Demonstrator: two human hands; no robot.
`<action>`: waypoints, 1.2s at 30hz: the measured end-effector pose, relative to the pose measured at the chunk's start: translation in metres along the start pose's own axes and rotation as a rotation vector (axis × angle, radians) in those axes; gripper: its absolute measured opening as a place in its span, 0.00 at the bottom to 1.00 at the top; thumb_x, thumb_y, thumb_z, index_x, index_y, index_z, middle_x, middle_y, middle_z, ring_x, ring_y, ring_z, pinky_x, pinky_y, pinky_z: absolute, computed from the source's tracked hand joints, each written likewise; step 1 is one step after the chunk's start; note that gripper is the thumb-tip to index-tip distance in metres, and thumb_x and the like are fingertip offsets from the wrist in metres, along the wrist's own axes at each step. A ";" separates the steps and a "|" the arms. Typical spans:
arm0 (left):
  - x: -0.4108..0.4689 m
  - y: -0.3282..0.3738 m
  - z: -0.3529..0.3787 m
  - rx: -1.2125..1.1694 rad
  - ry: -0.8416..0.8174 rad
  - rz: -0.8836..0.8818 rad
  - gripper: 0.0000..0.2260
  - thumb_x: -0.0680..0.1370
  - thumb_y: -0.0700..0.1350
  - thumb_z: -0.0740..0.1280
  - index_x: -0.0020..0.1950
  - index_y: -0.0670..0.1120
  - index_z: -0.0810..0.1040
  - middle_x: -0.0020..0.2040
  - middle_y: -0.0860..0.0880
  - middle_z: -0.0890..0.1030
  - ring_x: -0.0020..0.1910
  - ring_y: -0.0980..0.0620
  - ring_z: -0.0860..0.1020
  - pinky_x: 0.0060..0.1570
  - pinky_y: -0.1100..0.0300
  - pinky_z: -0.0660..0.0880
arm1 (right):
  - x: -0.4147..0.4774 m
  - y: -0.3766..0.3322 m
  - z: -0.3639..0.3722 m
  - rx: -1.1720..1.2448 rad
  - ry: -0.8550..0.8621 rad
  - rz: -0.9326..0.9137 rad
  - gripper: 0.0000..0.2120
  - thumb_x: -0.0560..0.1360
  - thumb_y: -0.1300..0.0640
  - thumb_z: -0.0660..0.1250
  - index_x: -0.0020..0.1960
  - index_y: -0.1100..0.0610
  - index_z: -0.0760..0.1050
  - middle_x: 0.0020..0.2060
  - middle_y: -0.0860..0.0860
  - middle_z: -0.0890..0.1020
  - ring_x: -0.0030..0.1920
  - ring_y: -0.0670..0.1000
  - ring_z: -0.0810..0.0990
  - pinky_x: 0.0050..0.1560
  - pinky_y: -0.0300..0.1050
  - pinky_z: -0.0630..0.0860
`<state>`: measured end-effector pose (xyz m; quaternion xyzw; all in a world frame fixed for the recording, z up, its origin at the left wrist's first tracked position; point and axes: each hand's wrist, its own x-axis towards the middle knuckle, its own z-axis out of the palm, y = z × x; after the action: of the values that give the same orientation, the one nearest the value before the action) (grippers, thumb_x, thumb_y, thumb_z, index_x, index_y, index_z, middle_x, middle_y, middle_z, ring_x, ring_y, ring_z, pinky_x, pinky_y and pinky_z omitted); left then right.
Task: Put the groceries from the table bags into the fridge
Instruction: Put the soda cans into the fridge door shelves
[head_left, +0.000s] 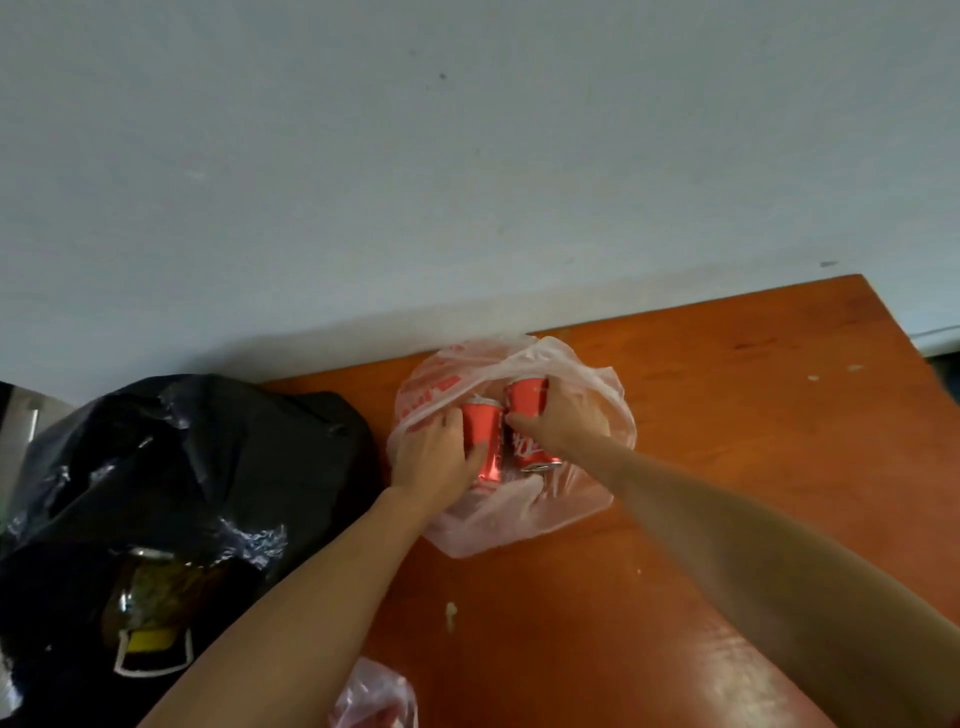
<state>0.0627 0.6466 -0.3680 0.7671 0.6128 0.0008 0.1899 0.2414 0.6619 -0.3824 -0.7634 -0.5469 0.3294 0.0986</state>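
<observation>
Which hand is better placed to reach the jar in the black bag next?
Left, probably: the jar in the black bag lies nearer the left hand; the right hand must cross over.

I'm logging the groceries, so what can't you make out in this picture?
Head view throughout.
1. Pink bag: other contents hidden by two red cans and crumpled plastic.
2. Jar in the black bag: label dark, blurred, partly under plastic.
3. Second pink bag: cut off by bottom edge.
4. Fridge: out of frame.
</observation>
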 end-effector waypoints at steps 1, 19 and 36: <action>0.001 -0.001 0.003 -0.005 -0.019 -0.008 0.22 0.78 0.61 0.58 0.64 0.46 0.69 0.56 0.46 0.80 0.50 0.46 0.80 0.47 0.55 0.76 | 0.000 0.000 0.000 0.051 -0.005 0.028 0.35 0.69 0.42 0.72 0.71 0.49 0.64 0.59 0.51 0.76 0.59 0.52 0.76 0.58 0.49 0.75; -0.018 0.032 0.012 0.086 -0.152 0.070 0.42 0.74 0.60 0.65 0.78 0.45 0.47 0.70 0.37 0.66 0.66 0.38 0.70 0.61 0.47 0.71 | -0.077 0.014 -0.076 0.131 0.027 0.077 0.31 0.68 0.39 0.71 0.64 0.54 0.72 0.54 0.49 0.77 0.51 0.53 0.79 0.50 0.51 0.81; -0.111 0.179 -0.118 0.143 0.085 0.464 0.33 0.72 0.66 0.66 0.71 0.51 0.63 0.63 0.45 0.74 0.58 0.45 0.76 0.54 0.54 0.77 | -0.272 0.113 -0.218 0.387 0.217 0.311 0.36 0.67 0.50 0.76 0.70 0.56 0.65 0.56 0.56 0.75 0.49 0.57 0.79 0.39 0.49 0.82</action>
<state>0.1756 0.5450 -0.1809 0.8981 0.4260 0.0331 0.1038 0.4117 0.4200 -0.1661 -0.8359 -0.3363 0.3554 0.2488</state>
